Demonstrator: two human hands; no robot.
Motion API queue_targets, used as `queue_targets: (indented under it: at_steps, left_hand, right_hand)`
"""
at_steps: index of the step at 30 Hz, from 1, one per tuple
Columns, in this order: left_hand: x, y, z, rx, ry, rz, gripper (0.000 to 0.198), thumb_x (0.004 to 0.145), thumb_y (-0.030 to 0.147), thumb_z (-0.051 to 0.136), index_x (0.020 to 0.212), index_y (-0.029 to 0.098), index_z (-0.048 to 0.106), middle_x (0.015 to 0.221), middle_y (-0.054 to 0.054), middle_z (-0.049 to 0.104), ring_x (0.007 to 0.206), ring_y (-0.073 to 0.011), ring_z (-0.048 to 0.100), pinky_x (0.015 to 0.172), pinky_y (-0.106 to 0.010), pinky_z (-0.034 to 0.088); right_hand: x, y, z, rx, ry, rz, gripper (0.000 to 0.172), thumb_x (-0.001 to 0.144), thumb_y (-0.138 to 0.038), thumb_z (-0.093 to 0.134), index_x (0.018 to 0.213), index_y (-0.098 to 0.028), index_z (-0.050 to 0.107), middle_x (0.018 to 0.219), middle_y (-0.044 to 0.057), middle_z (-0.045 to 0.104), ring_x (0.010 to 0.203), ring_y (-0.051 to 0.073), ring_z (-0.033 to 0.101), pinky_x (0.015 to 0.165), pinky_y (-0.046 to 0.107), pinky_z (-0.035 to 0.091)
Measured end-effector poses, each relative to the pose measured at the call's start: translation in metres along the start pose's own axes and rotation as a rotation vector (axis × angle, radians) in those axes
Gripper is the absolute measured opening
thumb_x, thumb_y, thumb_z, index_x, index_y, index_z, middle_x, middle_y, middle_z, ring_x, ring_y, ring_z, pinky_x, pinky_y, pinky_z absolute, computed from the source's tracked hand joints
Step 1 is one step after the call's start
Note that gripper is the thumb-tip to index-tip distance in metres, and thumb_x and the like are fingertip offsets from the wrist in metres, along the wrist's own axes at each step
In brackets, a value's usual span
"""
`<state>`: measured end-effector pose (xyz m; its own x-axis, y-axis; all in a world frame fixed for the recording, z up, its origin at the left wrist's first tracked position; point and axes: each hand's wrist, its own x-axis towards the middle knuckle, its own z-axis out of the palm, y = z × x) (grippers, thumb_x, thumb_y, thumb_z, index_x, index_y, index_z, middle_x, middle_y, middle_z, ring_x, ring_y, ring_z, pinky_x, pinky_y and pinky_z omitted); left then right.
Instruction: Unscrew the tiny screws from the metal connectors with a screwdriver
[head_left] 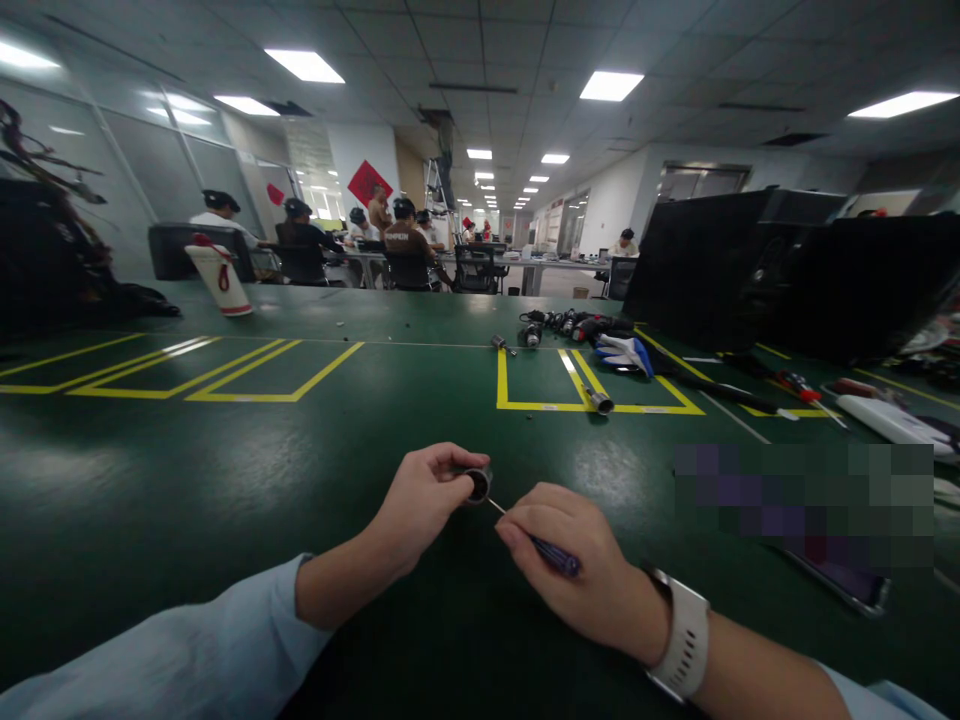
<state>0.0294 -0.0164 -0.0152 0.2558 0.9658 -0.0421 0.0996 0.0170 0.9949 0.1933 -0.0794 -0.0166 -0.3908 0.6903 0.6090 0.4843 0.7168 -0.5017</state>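
Note:
Between the thumb and fingers of my left hand (424, 500) is a short, dark metal cylinder (478, 485), its hollow end turned toward my right. My right hand (574, 560) grips a screwdriver (555, 556) with a dark purple handle. The thin shaft points up and left, its tip close to the cylinder's rim; whether it touches cannot be made out. Both hands are over the near middle of the green table (247, 480). Farther off, a similar metal cylinder (600, 400) lies on the yellow tape.
Small metal parts (531, 335) and a blue-and-white glove (624, 354) lie toward the back right. A red-handled screwdriver (799, 385) is farther right, near a blurred-out patch. A white cup (219, 278) stands back left. Dark monitors (720, 260) rise at right; several people sit beyond.

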Motion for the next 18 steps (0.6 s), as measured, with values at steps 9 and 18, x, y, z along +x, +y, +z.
queue_targets:
  at_steps: [9,18]
  left_hand:
    - [0.0,0.0,0.001,-0.052,-0.005,0.008,0.019,0.061,0.006,0.057,0.078,0.012,0.063,0.087,-0.007,0.07,0.08,-0.0182,0.065,0.072,-0.031,0.052]
    - [0.04,-0.018,-0.02,-0.113,0.298,0.192,0.021,0.063,0.014,0.062,0.083,0.012,0.063,0.083,-0.004,0.067,0.076,-0.0162,0.064,0.075,-0.032,0.053]
  right_hand:
    - [-0.001,0.0,0.001,0.006,-0.016,0.038,0.017,0.086,-0.016,0.045,0.079,-0.015,0.06,0.07,0.005,0.061,0.065,0.014,0.054,0.062,0.028,0.043]
    - [0.007,0.03,-0.006,0.101,0.288,0.286,0.014,0.085,-0.024,0.049,0.088,-0.018,0.061,0.079,0.004,0.062,0.071,0.015,0.057,0.064,0.029,0.045]
